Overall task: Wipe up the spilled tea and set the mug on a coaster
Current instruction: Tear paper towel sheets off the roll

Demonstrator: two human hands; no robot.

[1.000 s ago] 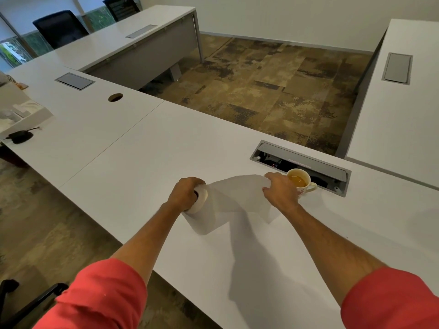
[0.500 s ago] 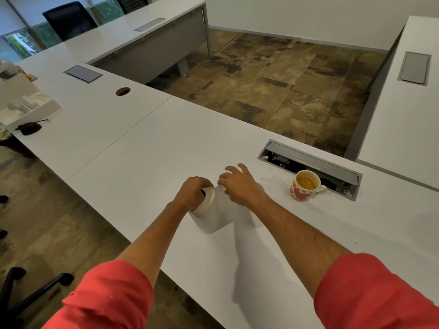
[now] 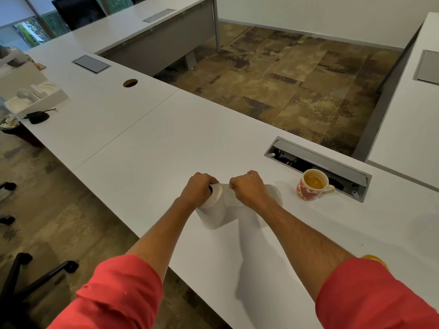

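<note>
White surface (image 3: pixel 147 148) carries a paper towel roll (image 3: pixel 215 211) near its front edge; left hand (image 3: pixel 198 189) grips the roll's top end to steady it while right hand (image 3: pixel 249 191) pinches the loose sheet, likely to tear one off. Mug (image 3: pixel 310 187) of tea stands upright well right of the right hand, beside the cable box (image 3: pixel 318 166) by the back edge, no hand on it. No coaster clearly seen.

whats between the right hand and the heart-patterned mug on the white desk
In the head view, only bare white desk separates the right hand, which pinches paper towel, from the heart-patterned mug.
</note>
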